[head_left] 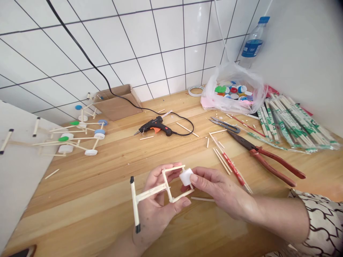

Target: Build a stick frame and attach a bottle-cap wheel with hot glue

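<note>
My left hand (160,207) is closed around a small frame of wooden sticks (151,192). Black ends mark the frame's crossbar on the left, and two prongs open toward the right. Between those prongs sits a white bottle cap (186,177), on a short stick spanning the gap. The thumb and fingers of my right hand (211,184) pinch this cap from the right. Part of the left fingers is hidden behind the sticks.
A black glue gun (155,125) lies behind my hands, its cord running up the wall. Red-handled pliers (268,157), small snips (225,125) and loose sticks lie to the right. Finished-looking stick models (77,137) stand left. A bag of caps (233,94) and wrapped chopsticks (294,121) are behind.
</note>
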Motion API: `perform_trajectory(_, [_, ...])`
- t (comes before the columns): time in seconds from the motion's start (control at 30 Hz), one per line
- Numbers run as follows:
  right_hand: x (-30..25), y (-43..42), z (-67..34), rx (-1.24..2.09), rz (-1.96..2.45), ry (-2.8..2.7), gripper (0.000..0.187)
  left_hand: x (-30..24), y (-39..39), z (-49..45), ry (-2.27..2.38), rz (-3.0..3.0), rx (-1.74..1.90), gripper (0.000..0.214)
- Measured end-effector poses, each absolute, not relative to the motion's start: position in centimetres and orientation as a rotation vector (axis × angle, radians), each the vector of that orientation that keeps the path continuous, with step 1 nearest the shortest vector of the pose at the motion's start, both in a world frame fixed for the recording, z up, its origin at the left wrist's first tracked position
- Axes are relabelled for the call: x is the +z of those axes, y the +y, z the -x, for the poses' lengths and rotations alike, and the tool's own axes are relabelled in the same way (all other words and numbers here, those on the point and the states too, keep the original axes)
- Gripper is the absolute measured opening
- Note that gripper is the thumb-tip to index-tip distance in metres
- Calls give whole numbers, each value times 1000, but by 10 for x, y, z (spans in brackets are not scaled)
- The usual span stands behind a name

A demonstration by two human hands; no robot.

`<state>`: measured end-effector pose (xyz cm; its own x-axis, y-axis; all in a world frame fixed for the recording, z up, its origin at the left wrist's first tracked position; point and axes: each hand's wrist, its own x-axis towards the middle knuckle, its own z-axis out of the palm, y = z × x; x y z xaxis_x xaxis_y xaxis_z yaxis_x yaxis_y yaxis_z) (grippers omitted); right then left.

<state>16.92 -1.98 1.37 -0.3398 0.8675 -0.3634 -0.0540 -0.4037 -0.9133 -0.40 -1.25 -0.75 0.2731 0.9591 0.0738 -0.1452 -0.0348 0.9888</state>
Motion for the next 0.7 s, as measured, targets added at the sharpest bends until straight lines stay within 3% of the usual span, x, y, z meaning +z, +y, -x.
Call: perform_trajectory(0.7, [18, -21, -168, 1774, 1235, -1162, 41, -5, -12, 2, 864, -1264, 1108, 58])
